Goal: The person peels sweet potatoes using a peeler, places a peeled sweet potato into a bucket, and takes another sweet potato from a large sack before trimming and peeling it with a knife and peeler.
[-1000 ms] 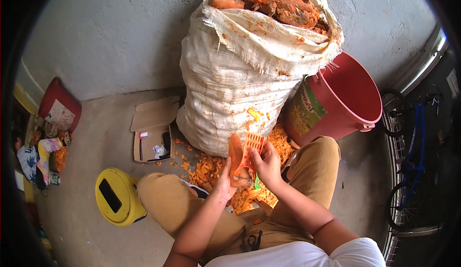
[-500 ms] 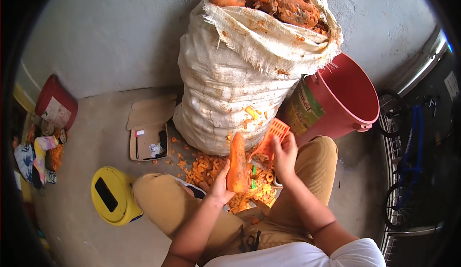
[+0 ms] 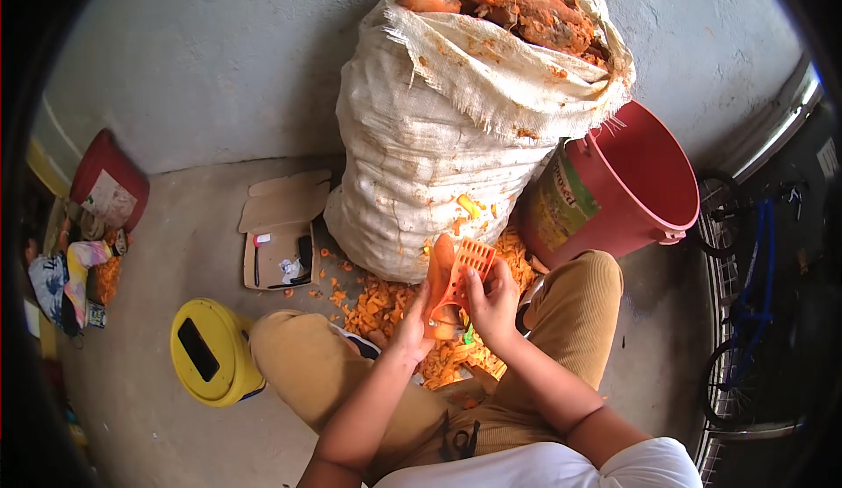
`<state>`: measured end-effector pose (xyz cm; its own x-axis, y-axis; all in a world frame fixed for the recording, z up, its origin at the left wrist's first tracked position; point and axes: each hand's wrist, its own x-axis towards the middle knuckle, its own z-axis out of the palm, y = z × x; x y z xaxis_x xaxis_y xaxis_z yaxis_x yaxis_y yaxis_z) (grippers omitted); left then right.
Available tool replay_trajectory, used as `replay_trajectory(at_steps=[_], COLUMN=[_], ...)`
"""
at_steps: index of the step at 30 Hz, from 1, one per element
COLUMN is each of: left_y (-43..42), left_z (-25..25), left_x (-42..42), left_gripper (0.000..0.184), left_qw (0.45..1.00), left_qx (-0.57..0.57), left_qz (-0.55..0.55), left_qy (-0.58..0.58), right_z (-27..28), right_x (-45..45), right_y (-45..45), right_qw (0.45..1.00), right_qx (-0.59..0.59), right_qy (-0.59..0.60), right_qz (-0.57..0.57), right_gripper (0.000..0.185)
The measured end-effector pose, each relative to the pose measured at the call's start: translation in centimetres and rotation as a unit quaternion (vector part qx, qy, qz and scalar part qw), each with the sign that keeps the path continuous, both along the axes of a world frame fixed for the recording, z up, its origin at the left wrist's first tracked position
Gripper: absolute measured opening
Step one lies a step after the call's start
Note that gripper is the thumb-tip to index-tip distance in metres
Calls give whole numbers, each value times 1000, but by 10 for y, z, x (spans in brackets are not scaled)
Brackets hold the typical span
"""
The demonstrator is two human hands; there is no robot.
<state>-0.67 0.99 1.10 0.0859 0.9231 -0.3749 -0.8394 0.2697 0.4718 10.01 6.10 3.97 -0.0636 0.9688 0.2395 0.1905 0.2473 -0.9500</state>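
My left hand is wrapped round a thick carrot, which stands nearly upright above the peelings. An orange plastic peeler with a slotted face is gripped in my right hand. It lies against the right side of the carrot and covers part of it. Beneath both hands, orange peelings are heaped on the floor between my legs. Something small and green shows just below the peeler; I cannot make out what it is.
Ahead stands a big white woven sack full of unpeeled carrots. A red bucket leans in beside it on the right. To the left are an open cardboard box and a yellow tub with a phone on its lid.
My right hand has brought the peeler leftward and down onto the carrot, from a spot apart from it. My left hand still holds the carrot. The view has shifted slightly.
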Motion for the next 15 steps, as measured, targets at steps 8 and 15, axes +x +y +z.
replay_trajectory(at_steps=[8,15], left_y=[-17,-10], left_z=[1,-2], left_x=[-4,-1], left_gripper=[51,52], left_qw=[994,998], left_qx=[26,-9], left_qz=[-89,-62], left_qy=[62,-1], right_z=[19,42], right_x=[31,30], right_y=[58,31], right_qw=[977,992], right_qx=[17,-25], right_qy=[64,121], right_qz=[-203,-11], right_gripper=[10,17])
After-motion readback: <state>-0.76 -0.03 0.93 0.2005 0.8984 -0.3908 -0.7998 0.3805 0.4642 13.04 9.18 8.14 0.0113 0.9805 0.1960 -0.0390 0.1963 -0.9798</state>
